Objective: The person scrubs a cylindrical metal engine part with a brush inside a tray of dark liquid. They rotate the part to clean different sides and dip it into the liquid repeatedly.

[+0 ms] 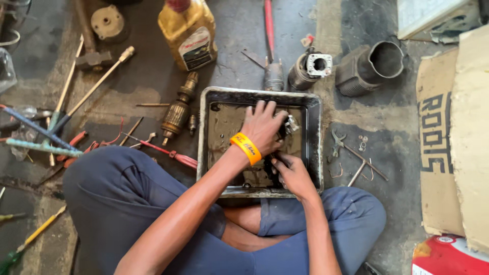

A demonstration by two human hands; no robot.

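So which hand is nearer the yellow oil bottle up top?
Left. The left hand lies spread in the metal tray, below and right of the oil bottle. The right hand sits lower, at the tray's near edge, farther away.

A stained concrete floor (153, 86) is carrying a metal tray (204, 132), a yellow bottle (188, 33), a rotor (178, 109), a hammer (89, 56), pliers (337, 141), a cylinder (372, 66) and cardboard (448, 142), all lying directly on it.
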